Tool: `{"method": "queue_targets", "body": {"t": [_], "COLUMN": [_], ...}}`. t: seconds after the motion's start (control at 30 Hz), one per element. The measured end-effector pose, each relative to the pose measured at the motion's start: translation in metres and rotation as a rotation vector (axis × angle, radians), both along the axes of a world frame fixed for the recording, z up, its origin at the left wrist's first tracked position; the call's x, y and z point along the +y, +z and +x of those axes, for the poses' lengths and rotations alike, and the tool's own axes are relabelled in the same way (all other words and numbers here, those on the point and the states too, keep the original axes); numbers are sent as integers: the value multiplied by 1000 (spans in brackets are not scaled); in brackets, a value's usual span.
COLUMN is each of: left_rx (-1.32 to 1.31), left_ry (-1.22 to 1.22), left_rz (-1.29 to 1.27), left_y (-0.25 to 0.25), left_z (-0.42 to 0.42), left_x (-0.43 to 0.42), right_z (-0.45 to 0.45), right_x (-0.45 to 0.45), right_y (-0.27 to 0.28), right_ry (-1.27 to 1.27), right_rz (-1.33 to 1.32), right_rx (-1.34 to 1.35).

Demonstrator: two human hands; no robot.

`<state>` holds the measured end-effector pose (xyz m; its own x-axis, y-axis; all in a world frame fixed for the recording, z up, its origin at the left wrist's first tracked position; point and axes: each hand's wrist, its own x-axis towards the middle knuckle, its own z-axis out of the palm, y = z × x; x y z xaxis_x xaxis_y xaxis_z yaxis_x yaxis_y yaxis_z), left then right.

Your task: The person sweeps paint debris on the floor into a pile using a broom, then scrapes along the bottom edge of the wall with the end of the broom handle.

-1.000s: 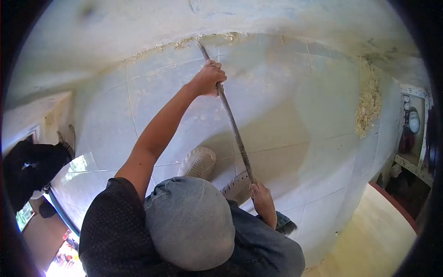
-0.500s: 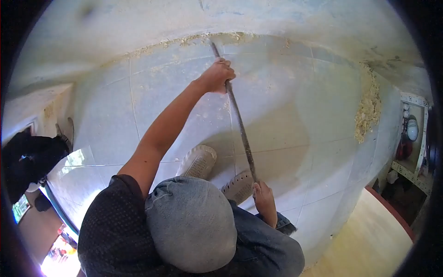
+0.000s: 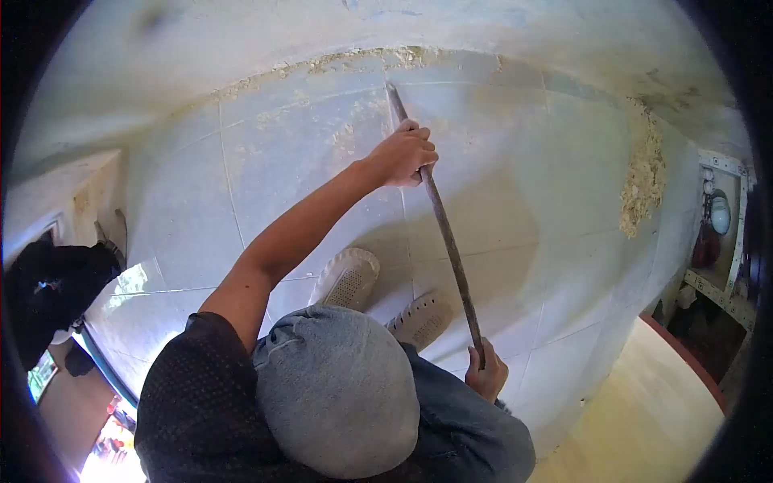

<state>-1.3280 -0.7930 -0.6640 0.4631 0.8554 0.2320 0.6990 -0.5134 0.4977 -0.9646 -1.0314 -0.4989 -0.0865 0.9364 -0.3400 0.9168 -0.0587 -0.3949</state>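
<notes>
A long, dark metal bar (image 3: 451,241) slants across the middle of the view above the tiled floor. My left hand (image 3: 405,153) is closed around it near its upper end. My right hand (image 3: 487,372) grips the lower end beside my right knee. The bar's narrow tip (image 3: 391,87) points at the foot of the wall, short of the crumbly debris (image 3: 411,56) along that edge. Whether the tip touches the floor I cannot tell. A dark bristly thing by my right wrist is mostly hidden.
Light tiles (image 3: 483,201) carry scattered dust and bits. A heap of flaky debris (image 3: 642,181) lies at the right near the wall. My perforated shoes (image 3: 346,278) stand below the bar. At the left is a black cloth-like heap (image 3: 60,278); at the right, a shelf frame (image 3: 721,302).
The bar has been drawn back from the wall edge, its tip moving down and right. Both my hands have shifted right and downward with it. The bristly thing is now more covered.
</notes>
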Motion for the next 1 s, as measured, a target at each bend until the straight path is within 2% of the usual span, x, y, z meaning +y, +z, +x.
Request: {"method": "queue_targets", "body": {"t": [0.03, 0.1, 0.17, 0.53, 0.63, 0.7, 0.77, 0.87, 1.0], "left_rx": [14, -3, 159, -53, -86, -171, -198, -180, -86], "left_ry": [-47, -76, -8, 2, 31, 56, 55, 49, -3], "left_rz": [-79, -75, -12, -47, 12, 96, 97, 86, 42], "left_y": [-4, -13, -19, -19, -21, -24, -23, -23, -23], "left_z": [4, 0, -4, -4, -2, 1, 1, -3, -18], "left_x": [-3, 0, 7, 11, 11, 16, 17, 20, 31], "right_z": [0, -8, -19, -14, -16, -11, -12, -19, -21], "right_x": [-4, -4, 1, 16, 31, 40, 46, 47, 42], "right_y": [5, 3, 1, 12, 24, 29, 34, 35, 15], "right_ry": [-28, -61, -83, 0, 33, 76, 61, 18, 15], "right_rz": [-12, 0, 30, 129, 70, 176, 156, 123, 40], "right_rx": [-74, -39, -101, -99, -217, -239, -260, -115, -99]}}
